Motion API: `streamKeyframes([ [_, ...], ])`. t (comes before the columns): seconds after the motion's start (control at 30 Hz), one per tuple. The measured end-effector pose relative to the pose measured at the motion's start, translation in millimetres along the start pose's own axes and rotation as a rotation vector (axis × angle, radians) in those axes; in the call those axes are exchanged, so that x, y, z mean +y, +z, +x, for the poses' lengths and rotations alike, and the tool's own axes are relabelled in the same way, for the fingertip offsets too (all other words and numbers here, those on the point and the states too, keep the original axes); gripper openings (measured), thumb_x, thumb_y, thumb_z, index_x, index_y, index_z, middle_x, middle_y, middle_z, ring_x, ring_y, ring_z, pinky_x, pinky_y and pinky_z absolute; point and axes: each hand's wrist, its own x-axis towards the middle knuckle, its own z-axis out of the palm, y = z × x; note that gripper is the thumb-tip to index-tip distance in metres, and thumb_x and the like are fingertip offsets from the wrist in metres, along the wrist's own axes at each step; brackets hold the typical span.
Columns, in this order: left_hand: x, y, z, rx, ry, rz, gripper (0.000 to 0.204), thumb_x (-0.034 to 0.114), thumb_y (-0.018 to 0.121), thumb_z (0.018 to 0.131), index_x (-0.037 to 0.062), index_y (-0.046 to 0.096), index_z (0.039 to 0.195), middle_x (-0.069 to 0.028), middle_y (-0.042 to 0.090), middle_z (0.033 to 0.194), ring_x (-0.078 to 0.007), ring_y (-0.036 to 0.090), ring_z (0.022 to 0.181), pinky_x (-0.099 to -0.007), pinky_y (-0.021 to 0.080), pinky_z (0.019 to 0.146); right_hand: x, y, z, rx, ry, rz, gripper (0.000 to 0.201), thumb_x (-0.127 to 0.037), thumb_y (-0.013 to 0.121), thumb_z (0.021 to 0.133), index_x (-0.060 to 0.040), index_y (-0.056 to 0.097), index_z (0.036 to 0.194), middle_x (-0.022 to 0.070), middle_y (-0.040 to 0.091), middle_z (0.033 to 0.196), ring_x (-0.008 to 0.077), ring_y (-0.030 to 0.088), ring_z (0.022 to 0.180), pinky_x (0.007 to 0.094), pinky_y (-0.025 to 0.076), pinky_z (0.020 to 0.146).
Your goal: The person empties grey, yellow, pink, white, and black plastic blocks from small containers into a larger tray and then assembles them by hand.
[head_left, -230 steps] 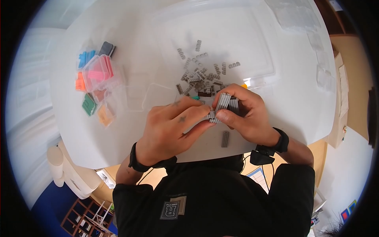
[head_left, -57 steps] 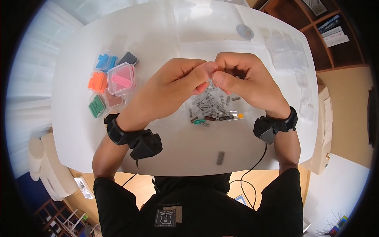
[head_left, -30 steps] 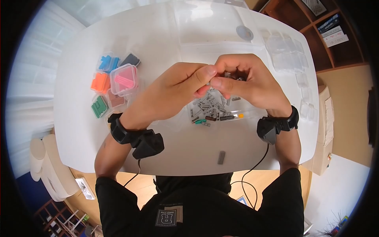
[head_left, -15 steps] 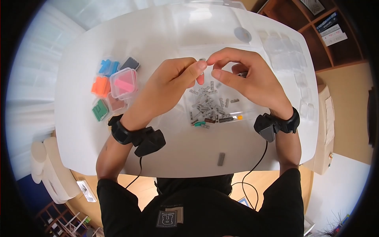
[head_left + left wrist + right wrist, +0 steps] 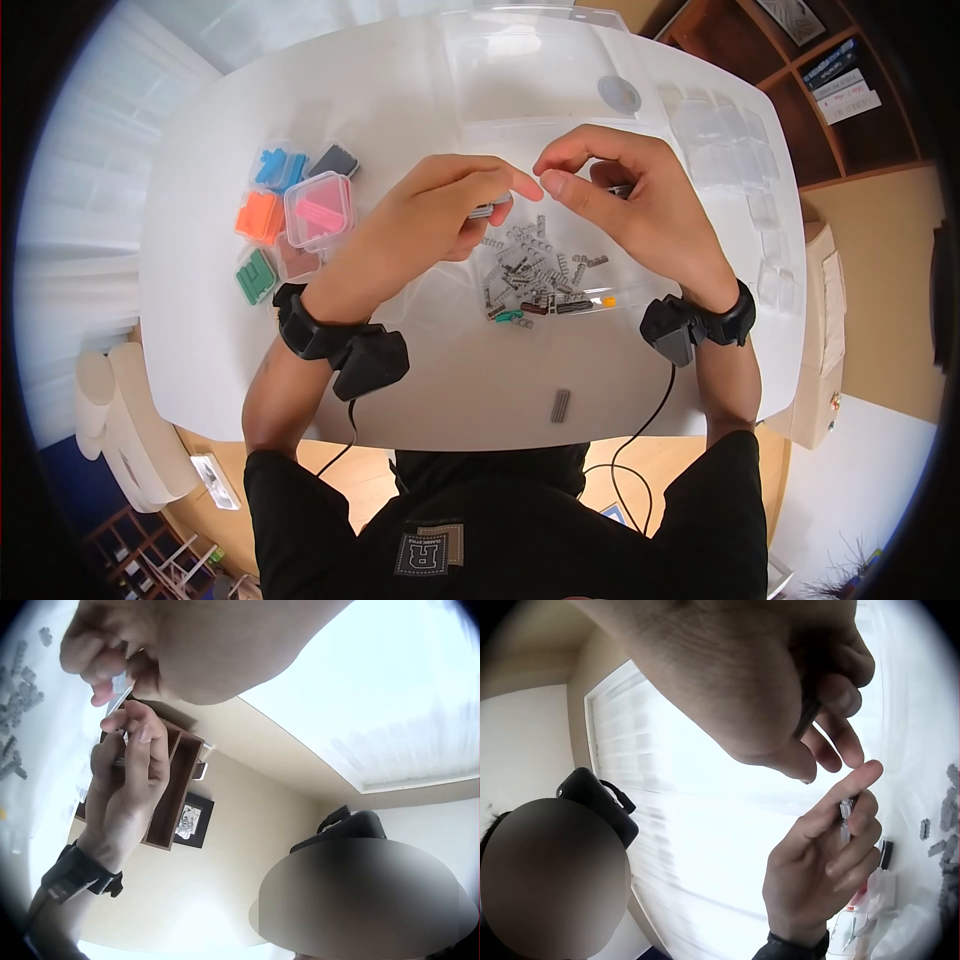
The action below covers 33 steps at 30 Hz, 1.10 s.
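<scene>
Above the table, the left hand (image 5: 420,220) has its fingers curled round a few small grey pieces (image 5: 487,210), also showing as light pieces (image 5: 845,810) in the right wrist view. Facing it, the right hand (image 5: 640,200) holds dark grey pieces (image 5: 620,191) in its curled fingers, largely hidden by the palm. Its thumb and index finger stand slightly apart, near the left fingertips. Below both hands lies a pile of small grey bricks (image 5: 530,262). One grey ribbed block (image 5: 561,406) lies by itself near the table's front edge.
Clear boxes with blue (image 5: 280,169), orange (image 5: 259,217), pink (image 5: 320,212) and green pieces (image 5: 256,276) stand at the left. Several empty clear containers (image 5: 725,140) are at the right. A clear lid or tray (image 5: 540,70) lies at the back. Cables hang from both wrist cameras.
The hands were lowered over the pile earlier and have risen. Their fingertips, together a second ago, have parted slightly. The left index finger has straightened, and grey pieces now show under it.
</scene>
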Motion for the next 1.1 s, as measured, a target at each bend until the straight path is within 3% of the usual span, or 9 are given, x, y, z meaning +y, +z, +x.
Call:
streamKeyframes([
  [0.1,-9.7,-4.8,2.7,-0.044,0.112,-0.063,0.028,0.017,0.043,0.094,0.0003,0.065,0.1,-0.0007,0.053,0.076,-0.0059,0.039,0.055,-0.0194,0.033,0.051,0.5,0.9,-0.2,0.011,-0.003,0.002,0.011,-0.013,0.065,0.084,-0.0029,0.065,0.087,-0.0013,0.06,0.071,0.0062,0.033,0.054,0.0214,0.032,0.05],
  [0.17,-8.0,-6.0,4.0,-0.144,0.165,0.139,0.023,0.011,0.045,0.093,0.0001,0.059,0.108,-0.0027,0.057,0.079,-0.0067,0.042,0.059,-0.0197,0.037,0.057,1.6,1.7,-0.8,0.003,-0.011,-0.009,0.011,-0.013,0.065,0.084,-0.0028,0.064,0.087,-0.0013,0.06,0.07,0.0061,0.033,0.054,0.0215,0.032,0.05],
  [0.27,-6.7,-1.6,1.8,-0.109,0.196,0.117,0.024,0.005,0.049,0.091,0.0014,0.052,0.115,-0.0037,0.058,0.08,-0.0069,0.044,0.061,-0.0206,0.038,0.057,1.8,1.8,-1.2,0.007,-0.002,0.001,0.011,-0.014,0.065,0.084,-0.0032,0.064,0.086,-0.0011,0.059,0.069,0.0059,0.035,0.054,0.0218,0.032,0.05],
  [0.4,-8.9,0.3,2.2,-0.057,0.195,0.061,0.019,0.004,0.052,0.091,0.0029,0.048,0.11,-0.0036,0.058,0.078,-0.0071,0.046,0.063,-0.0212,0.039,0.059,5.8,0.6,-1.8,-0.054,0.031,0.048,0.01,-0.013,0.066,0.083,-0.0029,0.063,0.084,-0.0009,0.059,0.067,0.0064,0.036,0.054,0.0225,0.032,0.05],
  [0.5,-12.3,-1.3,2.1,-0.064,0.255,0.037,0.011,0.006,0.051,0.092,0.005,0.046,0.102,-0.004,0.06,0.08,-0.008,0.049,0.065,-0.0217,0.042,0.059,3.3,4.0,-2.4,-0.095,-0.039,0.035,0.012,-0.011,0.07,0.079,-0.0028,0.061,0.082,-0.0001,0.058,0.065,0.0081,0.036,0.052,0.0231,0.032,0.049],
  [0.7,-11.9,1.0,1.2,-0.044,0.31,0.108,0.009,0.007,0.051,0.092,0.0046,0.045,0.099,-0.0045,0.06,0.079,-0.0085,0.049,0.066,-0.0225,0.043,0.061,-4.4,4.8,-3.2,-0.032,-0.1,-0.205,0.016,-0.01,0.074,0.073,-0.0056,0.061,0.081,0.0024,0.06,0.065,0.015,0.044,0.049,0.0259,0.038,0.048],
  [0.87,-9.7,3.5,0.0,-0.042,0.284,0.073,0.005,0.006,0.047,0.093,0.005,0.046,0.098,-0.0012,0.055,0.077,-0.0068,0.044,0.065,-0.0208,0.035,0.059,-1.7,8.6,-5.6,0.039,-0.236,-0.263,0.012,-0.007,0.072,0.073,-0.0069,0.062,0.081,0.0038,0.063,0.067,0.021,0.055,0.054,0.0279,0.044,0.051],
  [1.1,-11.3,-3.3,2.3,-0.067,0.294,0.07,0.008,0.012,0.048,0.095,0.0046,0.047,0.095,-0.0022,0.056,0.074,-0.0061,0.045,0.064,-0.0207,0.036,0.056,0.4,7.6,-4.6,0.075,-0.384,-0.297,0.011,-0.007,0.071,0.075,-0.006,0.062,0.081,0.0046,0.061,0.066,0.0212,0.054,0.053,0.0291,0.043,0.049],
])
